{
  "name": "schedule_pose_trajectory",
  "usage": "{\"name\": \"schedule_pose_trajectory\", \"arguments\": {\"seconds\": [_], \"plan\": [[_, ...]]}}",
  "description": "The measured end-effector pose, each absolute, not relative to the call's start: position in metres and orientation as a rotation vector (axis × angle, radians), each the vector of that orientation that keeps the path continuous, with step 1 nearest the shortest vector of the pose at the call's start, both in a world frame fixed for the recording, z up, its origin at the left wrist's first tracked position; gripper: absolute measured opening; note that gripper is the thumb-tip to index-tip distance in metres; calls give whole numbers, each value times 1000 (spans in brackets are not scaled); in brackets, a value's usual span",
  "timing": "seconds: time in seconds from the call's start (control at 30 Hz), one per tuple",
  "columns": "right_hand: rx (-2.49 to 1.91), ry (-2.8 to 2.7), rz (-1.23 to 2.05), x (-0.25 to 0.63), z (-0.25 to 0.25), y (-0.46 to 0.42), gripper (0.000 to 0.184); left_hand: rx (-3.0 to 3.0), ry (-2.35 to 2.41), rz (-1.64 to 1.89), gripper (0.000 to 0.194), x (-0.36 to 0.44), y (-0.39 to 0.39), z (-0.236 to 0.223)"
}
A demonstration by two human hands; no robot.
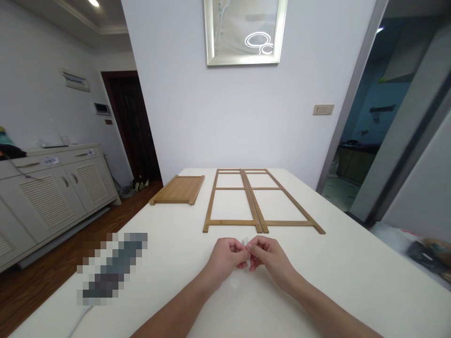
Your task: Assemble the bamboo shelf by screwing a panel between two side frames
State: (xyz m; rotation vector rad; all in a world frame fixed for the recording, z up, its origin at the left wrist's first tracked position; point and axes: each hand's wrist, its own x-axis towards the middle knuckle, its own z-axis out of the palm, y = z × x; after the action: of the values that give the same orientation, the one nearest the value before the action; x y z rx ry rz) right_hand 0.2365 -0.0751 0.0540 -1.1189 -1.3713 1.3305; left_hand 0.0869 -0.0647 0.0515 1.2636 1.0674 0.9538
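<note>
My left hand (228, 257) and my right hand (266, 254) meet over the near middle of the white table. Between their fingertips is a small whitish piece (245, 242), perhaps a little plastic bag; the fingers hide most of it. Both hands are closed in a pinch on it. Just beyond them lie two flat wooden ladder-like frames, a left frame (230, 222) and a right frame (289, 223), side by side with their long rails almost touching. Farther left, a stack of slatted wooden panels (178, 190) rests flat.
A pixelated dark object (116, 267) with a white cable (80, 319) lies on the table's left side. The white table (169, 244) reaches back to the wall, below a framed picture (243, 60). A white cabinet (52, 188) stands at the left, and a doorway opens at the right.
</note>
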Motion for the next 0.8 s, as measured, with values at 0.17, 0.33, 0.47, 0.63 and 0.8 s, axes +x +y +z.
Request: {"name": "schedule_pose_trajectory", "arguments": {"seconds": [0.17, 0.33, 0.47, 0.63, 0.8], "plan": [[-1157, -1439, 1256, 236, 53, -74, 17, 1204, 1058, 979, 13, 87, -63, 48], [-1250, -1533, 1078, 236, 46, -71, 18, 1175, 1063, 993, 8, 88, -61, 45], [-1273, -1576, 1014, 236, 41, -69, 19, 1179, 1068, 1015, 5, 89, -60, 42], [-1325, -1572, 893, 241, 40, -67, 20, 1134, 1086, 1067, 7, 85, -56, 43], [-1353, -1599, 775, 244, 42, -67, 17, 1268, 1269, 1155, 8, 82, -53, 43]]}}
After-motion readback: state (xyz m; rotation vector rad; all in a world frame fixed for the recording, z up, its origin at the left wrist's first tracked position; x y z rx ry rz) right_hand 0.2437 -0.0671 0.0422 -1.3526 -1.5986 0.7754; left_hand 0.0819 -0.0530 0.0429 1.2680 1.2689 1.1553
